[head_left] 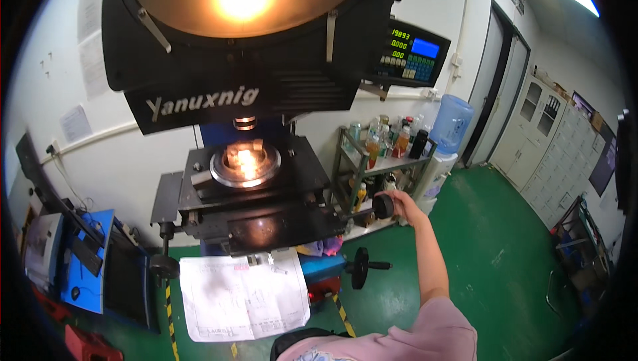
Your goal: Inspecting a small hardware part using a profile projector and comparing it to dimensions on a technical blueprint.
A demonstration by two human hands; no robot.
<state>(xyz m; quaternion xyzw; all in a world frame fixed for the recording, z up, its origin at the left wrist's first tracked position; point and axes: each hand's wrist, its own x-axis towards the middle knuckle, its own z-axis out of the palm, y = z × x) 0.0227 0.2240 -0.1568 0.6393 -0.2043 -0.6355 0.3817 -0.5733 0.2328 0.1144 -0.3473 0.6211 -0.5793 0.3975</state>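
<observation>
My right hand (403, 205) is closed round a black round knob (383, 207) on the right side of a profile projector's stage (286, 227). On the stage a round metal ring (216, 173) surrounds a small brightly lit part (247, 160), its details washed out by glare. Just above it hangs the lens (244, 123). Overhead, the projector's large round screen (179, 2) shows a bright glowing spot. A digital readout (413, 54) with lit digits and keys stands to the screen's right. My left hand is out of the picture.
A paper drawing (246, 301) lies below the stage. A black handwheel (359, 268) sticks out lower right, another knob (164, 266) lower left. Behind my hand stand a bottle-filled shelf (352, 155) and a water dispenser (453, 125). A blue desk (86, 254) is at left, cabinets (531, 121) far right.
</observation>
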